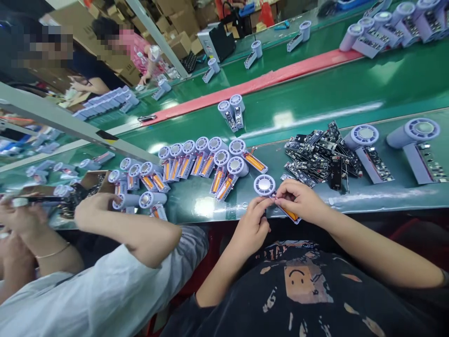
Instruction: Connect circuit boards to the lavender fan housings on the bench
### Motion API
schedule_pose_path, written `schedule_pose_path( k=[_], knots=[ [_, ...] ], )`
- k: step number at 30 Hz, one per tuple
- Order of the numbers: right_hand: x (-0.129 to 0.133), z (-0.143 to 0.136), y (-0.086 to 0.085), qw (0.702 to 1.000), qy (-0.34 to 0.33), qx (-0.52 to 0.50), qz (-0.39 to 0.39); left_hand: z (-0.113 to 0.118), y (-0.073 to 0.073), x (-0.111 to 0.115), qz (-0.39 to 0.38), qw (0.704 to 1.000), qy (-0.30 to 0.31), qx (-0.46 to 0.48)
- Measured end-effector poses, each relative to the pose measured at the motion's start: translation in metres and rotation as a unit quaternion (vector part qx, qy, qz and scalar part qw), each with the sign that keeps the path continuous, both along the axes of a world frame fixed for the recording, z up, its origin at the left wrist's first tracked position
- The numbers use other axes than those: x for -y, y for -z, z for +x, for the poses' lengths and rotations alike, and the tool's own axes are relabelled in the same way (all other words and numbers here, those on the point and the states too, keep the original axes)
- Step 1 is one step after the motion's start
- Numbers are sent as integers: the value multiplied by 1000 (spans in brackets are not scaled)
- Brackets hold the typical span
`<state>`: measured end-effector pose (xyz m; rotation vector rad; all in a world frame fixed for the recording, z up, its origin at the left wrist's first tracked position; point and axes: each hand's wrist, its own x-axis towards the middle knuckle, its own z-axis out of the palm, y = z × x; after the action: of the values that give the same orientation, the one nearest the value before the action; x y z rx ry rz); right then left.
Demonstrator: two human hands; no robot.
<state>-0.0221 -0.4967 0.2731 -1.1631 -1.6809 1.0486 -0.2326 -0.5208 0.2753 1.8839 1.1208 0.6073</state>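
Note:
A lilac handheld fan (264, 186) with a round grille lies at the table's front edge before me, its handle open and an orange battery (292, 215) showing in it. My left hand (250, 227) pinches thin wires between the fan head and the handle. From the other side my right hand (302, 200) is closed on the same wires, its fingertips meeting the left ones and its palm partly covering the handle. The wire ends are too small to make out. Beyond my right hand lies a heap of black circuit boards (315, 157).
Several lilac fans with orange batteries (201, 157) stand in a row to the left. Two fans with circuit boards (373, 154) are at the right. Behind runs a green conveyor (298, 103) carrying more fans. A co-worker's arm (129, 224) reaches in close at my left.

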Motion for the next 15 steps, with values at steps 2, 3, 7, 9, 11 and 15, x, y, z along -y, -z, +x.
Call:
schedule_pose_path(
  k=[2,3,7,9,11,15],
  knots=[
    [2,-2,0,999,3,-33,-42,3,-3,0,25,999,4,-40],
    [4,-3,-1,997,-1,-49,-67,5,-5,0,36,998,4,-59],
    [7,-2,-4,988,-54,-67,-124,12,-10,-1,79,992,-18,-102],
    [7,-1,-6,986,-75,-60,-134,15,-11,-1,92,989,-35,-113],
    [7,-1,-7,987,-73,-48,-134,16,-11,-3,100,987,-44,-121],
    [7,-3,-3,989,-31,-51,-138,17,-7,-7,117,987,-48,-97]
  ],
)
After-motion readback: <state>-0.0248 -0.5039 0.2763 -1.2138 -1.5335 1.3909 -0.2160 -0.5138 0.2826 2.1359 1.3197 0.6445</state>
